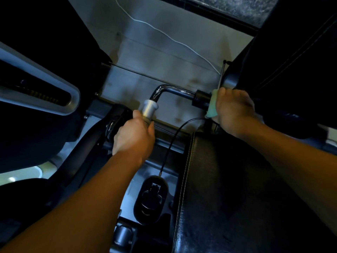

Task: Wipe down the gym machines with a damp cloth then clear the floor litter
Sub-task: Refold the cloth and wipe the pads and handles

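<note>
Wiping is still underway in the head view: the right hand (234,110) is curling its fingers round the green cloth (211,105) against the chrome bar (175,90), the left hand (134,136) is gripping the bar's handle (148,110), and floor litter, unseen, is seemingly waiting.

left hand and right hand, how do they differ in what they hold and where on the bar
The left hand grips the bent bar's lower end just below a silver collar, bare; the right hand presses a pale green cloth against the black sleeve at the bar's other end. The left hand sits lower and nearer the camera; the right hand is higher. Both curl round the same bar.
</note>
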